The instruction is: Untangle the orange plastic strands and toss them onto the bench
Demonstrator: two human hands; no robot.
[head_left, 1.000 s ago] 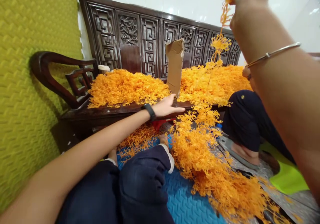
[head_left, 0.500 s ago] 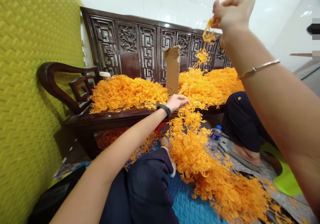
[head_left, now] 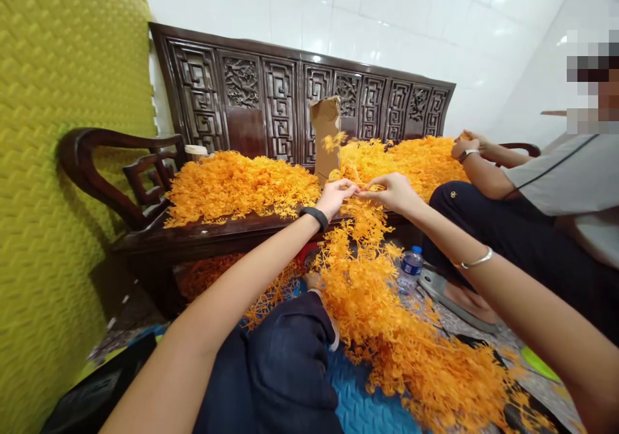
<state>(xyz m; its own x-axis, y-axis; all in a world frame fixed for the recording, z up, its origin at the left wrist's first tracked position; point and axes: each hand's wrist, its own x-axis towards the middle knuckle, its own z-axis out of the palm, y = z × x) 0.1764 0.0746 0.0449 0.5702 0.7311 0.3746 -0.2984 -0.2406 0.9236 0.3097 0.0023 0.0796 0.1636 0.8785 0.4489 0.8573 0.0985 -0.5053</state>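
My left hand (head_left: 334, 198), with a black band on its wrist, is pinched on orange plastic flower-like strands (head_left: 356, 177) above the bench's front edge. Close beside it, fingertips nearly touching, my right hand (head_left: 395, 192) pinches the same strands; a silver bangle circles that wrist. A few pieces stick up blurred above the fingers. Beneath both hands a long tangled heap of orange pieces (head_left: 387, 311) runs from the bench down to the floor. Exactly which piece each hand grips is hard to make out.
A carved dark wooden bench (head_left: 222, 231) carries a left orange pile (head_left: 242, 182) and a right one (head_left: 416, 157), parted by a cardboard piece (head_left: 326, 134). At right sits another person (head_left: 546, 176), hands at the right pile. A water bottle (head_left: 410, 267) stands on the floor.
My right hand has come down from high up, where a strand hung from it, to meet my left hand. The left hand has stayed nearly in place. The other person is now visible.
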